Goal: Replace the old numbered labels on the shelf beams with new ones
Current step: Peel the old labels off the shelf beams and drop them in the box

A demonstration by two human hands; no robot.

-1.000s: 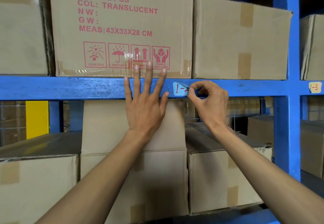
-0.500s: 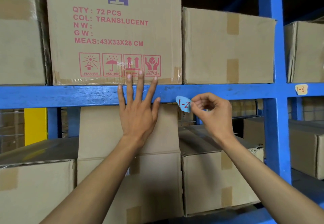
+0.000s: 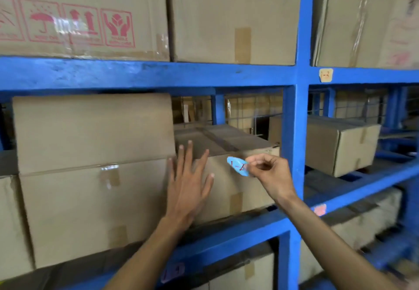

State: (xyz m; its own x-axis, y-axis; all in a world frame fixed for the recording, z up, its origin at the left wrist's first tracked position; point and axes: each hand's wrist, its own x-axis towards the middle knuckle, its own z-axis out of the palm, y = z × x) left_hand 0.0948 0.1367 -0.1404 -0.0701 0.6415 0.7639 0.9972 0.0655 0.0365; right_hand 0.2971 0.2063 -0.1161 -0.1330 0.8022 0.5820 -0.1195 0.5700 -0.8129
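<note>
My right hand (image 3: 269, 173) pinches a small light-blue label (image 3: 237, 166) with red writing "1-2", held in the air in front of a cardboard box, well below the upper blue beam (image 3: 145, 74). My left hand (image 3: 188, 183) is open with fingers spread, hovering in front of the boxes on the middle shelf. A cream label (image 3: 325, 75) marked "1-3" sticks on the beam right of the blue upright (image 3: 297, 117). On the lower beam (image 3: 226, 233) are a blue label (image 3: 172, 271) and a blurred pink label (image 3: 320, 210).
Cardboard boxes (image 3: 90, 176) fill every shelf level, including a printed one (image 3: 79, 17) at top left. Wire mesh (image 3: 251, 110) backs the middle shelf. The lower part of the view is blurred.
My right hand peeled the blue label off the upper beam and came down with it. My left hand left the beam and dropped too. The view tilted down and right.
</note>
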